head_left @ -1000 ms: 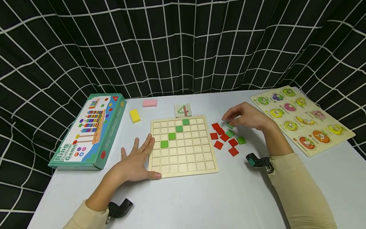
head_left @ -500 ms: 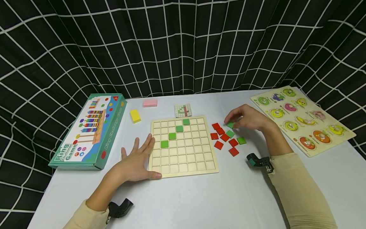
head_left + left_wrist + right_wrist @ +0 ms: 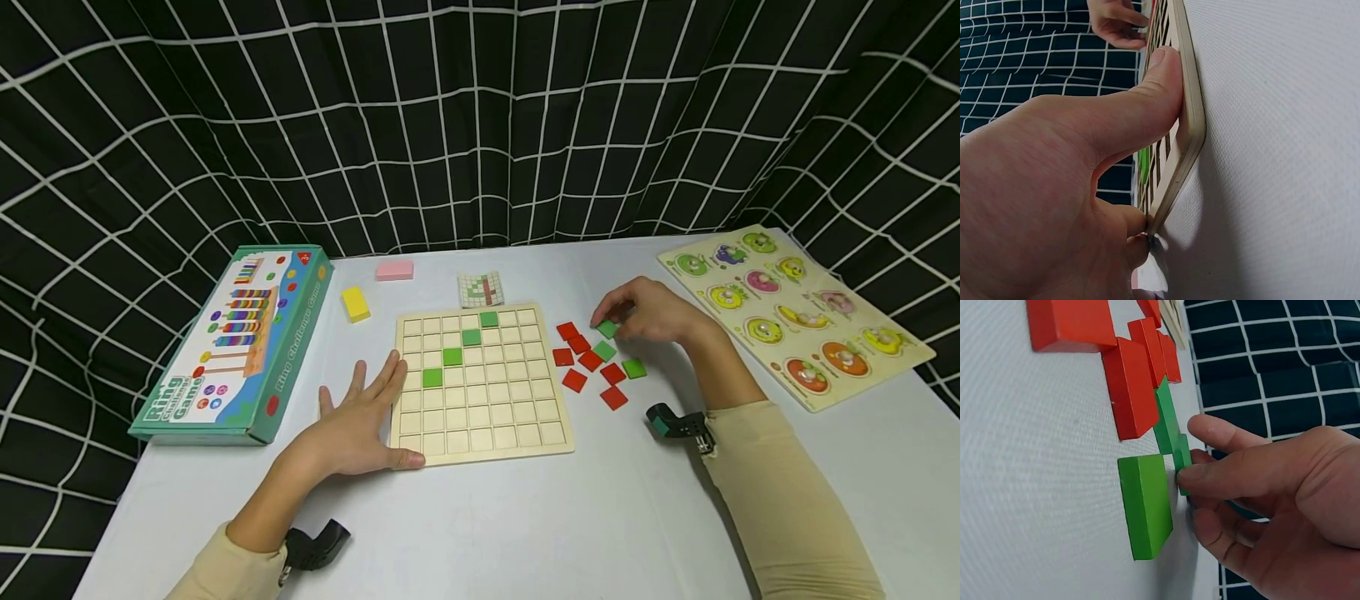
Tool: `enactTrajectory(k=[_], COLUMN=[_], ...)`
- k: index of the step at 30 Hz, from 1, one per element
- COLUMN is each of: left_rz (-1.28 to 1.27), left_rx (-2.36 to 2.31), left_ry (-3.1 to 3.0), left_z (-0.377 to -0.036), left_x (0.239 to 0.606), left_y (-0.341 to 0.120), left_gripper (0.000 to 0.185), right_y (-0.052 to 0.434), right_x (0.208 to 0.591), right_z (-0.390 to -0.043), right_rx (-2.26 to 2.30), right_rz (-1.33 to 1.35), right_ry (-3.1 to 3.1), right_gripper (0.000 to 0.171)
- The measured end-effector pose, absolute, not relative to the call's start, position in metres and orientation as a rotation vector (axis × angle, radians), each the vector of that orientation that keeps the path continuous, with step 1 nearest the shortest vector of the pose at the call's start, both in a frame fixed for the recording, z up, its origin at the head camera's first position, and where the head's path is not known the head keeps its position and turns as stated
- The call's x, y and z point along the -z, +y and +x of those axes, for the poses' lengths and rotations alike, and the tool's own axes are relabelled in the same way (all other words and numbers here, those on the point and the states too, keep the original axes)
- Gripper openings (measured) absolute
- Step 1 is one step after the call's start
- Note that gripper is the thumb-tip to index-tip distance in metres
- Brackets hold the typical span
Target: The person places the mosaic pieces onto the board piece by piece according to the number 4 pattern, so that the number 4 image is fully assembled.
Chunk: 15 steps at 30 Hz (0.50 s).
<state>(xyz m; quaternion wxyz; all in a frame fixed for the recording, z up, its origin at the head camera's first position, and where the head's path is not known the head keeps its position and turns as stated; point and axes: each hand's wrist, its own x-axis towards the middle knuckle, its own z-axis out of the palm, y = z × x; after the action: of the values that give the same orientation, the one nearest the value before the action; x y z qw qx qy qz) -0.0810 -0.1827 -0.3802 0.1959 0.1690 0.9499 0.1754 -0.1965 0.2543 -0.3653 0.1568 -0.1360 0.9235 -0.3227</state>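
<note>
The right hand point(image 3: 648, 312) rests on the white counter point(image 3: 525, 517) at about 3 o'clock from the wooden grid board point(image 3: 480, 383), its fingers curled and pinching a green tile point(image 3: 607, 328) between thumb and fingertips. The right wrist view shows the thumb point(image 3: 1241, 478) pressed on that tile's edge, with the tile lifted on its edge just above the counter. The tile sits at the 12 o'clock end of a loose cluster of tiles: red tiles point(image 3: 577, 358) lie just beside it toward the board, and two more green tiles point(image 3: 633, 367) lie near it at 6 o'clock, one touching the reds.

The left hand point(image 3: 360, 425) lies flat and wide open on the counter at the board's 8 o'clock corner, fingers spread and straight. In the left wrist view its thumb point(image 3: 1147, 100) presses along the board's near edge.

On the board four green tiles point(image 3: 461, 349) form a diagonal line running from 1 o'clock down toward 8 o'clock; the other squares are bare wood.

A small pattern card point(image 3: 480, 289) lies at 12 o'clock from the board. A yellow block point(image 3: 354, 303) and a pink block point(image 3: 393, 269) lie at 11 o'clock. A boxed ring game point(image 3: 232, 342) sits at 9 o'clock, and a fruit peg puzzle point(image 3: 795, 312) lies at 3 o'clock, well beyond the right hand.
</note>
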Motion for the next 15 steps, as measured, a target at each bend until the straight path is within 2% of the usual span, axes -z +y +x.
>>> enactTrajectory(k=[15], left_rz=[0.475], left_rx=[-0.503], left_ry=[2.655], left_z=[-0.0815], left_x=[0.3808], left_y=[-0.1830], left_gripper=[0.133], right_y=[0.2556], right_x=[0.3677], right_z=[-0.1957], right_rx=[0.921], right_rz=[-0.297], right_ry=[2.692], right_gripper=[0.028])
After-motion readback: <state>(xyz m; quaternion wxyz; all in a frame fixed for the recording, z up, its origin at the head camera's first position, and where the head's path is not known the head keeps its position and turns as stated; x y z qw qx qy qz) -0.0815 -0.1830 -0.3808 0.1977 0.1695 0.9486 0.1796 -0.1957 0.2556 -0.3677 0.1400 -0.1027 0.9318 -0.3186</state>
